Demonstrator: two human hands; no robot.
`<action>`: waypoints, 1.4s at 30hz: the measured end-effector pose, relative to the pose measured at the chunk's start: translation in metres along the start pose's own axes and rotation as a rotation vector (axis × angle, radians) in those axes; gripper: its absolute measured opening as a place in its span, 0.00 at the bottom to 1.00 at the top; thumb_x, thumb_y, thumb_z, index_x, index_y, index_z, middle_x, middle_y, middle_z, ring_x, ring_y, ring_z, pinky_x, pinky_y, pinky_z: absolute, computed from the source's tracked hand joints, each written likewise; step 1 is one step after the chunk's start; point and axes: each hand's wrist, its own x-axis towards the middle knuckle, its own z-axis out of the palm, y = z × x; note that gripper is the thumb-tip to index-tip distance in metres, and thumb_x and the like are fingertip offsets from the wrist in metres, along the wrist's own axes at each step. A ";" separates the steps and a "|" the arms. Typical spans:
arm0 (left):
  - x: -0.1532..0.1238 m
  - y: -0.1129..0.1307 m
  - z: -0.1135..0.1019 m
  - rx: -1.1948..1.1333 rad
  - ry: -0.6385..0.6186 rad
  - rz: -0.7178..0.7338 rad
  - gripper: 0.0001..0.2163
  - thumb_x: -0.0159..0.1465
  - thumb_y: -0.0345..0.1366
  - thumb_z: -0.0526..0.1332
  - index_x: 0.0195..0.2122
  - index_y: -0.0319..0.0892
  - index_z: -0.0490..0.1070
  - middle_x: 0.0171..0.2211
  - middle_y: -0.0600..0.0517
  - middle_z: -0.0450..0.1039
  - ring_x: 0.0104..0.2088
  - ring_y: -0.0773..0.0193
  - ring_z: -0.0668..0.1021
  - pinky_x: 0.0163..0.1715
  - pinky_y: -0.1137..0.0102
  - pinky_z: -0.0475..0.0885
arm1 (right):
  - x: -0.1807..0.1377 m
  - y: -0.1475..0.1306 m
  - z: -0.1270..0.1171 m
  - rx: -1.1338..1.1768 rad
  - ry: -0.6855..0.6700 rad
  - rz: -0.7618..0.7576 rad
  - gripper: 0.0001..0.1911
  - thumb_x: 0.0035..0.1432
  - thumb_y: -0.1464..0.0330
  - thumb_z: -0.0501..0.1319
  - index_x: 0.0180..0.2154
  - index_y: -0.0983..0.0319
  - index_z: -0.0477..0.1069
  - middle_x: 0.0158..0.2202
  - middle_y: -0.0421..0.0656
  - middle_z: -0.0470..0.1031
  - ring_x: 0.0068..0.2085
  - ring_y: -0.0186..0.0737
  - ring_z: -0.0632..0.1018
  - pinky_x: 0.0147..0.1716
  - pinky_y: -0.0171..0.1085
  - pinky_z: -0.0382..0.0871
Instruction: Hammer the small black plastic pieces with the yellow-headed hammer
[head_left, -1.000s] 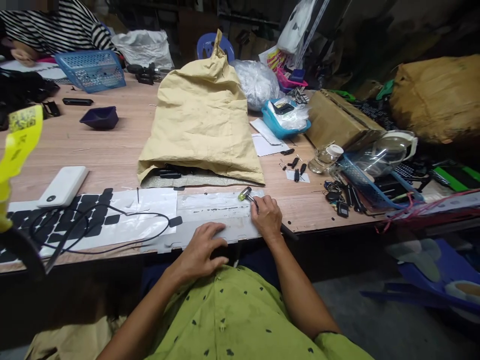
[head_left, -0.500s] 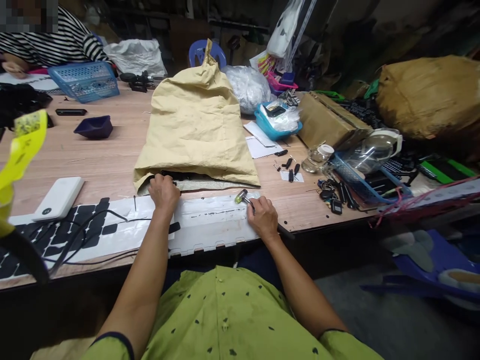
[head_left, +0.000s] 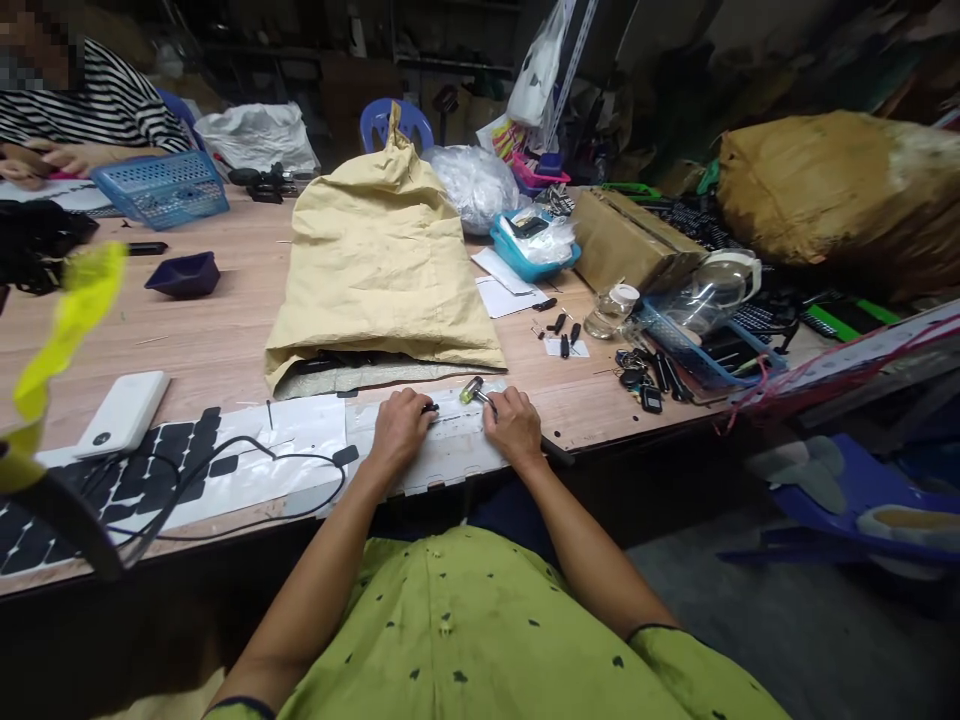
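My right hand (head_left: 512, 428) grips a small hammer (head_left: 472, 391) with a yellow-green and black head, its head resting on a white strip (head_left: 442, 440) at the table's near edge. My left hand (head_left: 399, 427) is closed on a small black part (head_left: 429, 408), held against the strip just left of the hammer head. Behind both hands lies a large tan sack (head_left: 382, 270) with black parts showing at its open mouth.
A white power bank (head_left: 124, 411), a black cable (head_left: 247, 455) and a sheet of black pads (head_left: 135, 480) lie to the left. Blue baskets (head_left: 161, 187), a dark blue tray (head_left: 184, 274), a cardboard box (head_left: 630, 240) and small black parts (head_left: 645, 385) crowd the table. A person in stripes sits far left.
My left hand has come back from the sack's mouth to the white strip, now holding a small black part beside the hammer. My right hand has stayed in place.
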 end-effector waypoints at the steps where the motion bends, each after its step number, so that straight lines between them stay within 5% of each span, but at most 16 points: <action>1: -0.001 0.001 0.006 -0.005 0.000 0.015 0.08 0.67 0.35 0.61 0.42 0.45 0.79 0.41 0.46 0.76 0.46 0.50 0.75 0.47 0.58 0.70 | 0.000 0.000 0.000 -0.008 0.004 -0.005 0.07 0.62 0.71 0.59 0.36 0.60 0.77 0.34 0.46 0.71 0.39 0.45 0.69 0.37 0.39 0.60; 9: -0.014 -0.025 0.029 -0.161 0.142 0.071 0.09 0.62 0.38 0.67 0.44 0.47 0.79 0.38 0.49 0.74 0.41 0.54 0.74 0.45 0.60 0.72 | -0.011 0.003 0.001 -0.020 0.020 -0.036 0.08 0.64 0.70 0.58 0.39 0.60 0.77 0.35 0.45 0.70 0.39 0.44 0.68 0.38 0.38 0.60; 28: -0.044 0.003 0.040 -0.219 0.173 0.013 0.11 0.59 0.28 0.63 0.42 0.45 0.75 0.37 0.48 0.74 0.41 0.52 0.74 0.43 0.59 0.71 | -0.033 0.010 -0.019 -0.007 0.026 -0.045 0.10 0.65 0.70 0.57 0.41 0.59 0.78 0.33 0.44 0.72 0.37 0.42 0.71 0.38 0.38 0.64; 42: -0.029 0.002 0.028 -0.240 0.094 -0.051 0.06 0.58 0.31 0.67 0.36 0.47 0.76 0.36 0.50 0.74 0.42 0.54 0.75 0.45 0.60 0.71 | -0.024 0.014 -0.016 0.067 -0.003 -0.057 0.12 0.69 0.68 0.54 0.42 0.60 0.77 0.33 0.45 0.71 0.36 0.44 0.70 0.36 0.39 0.64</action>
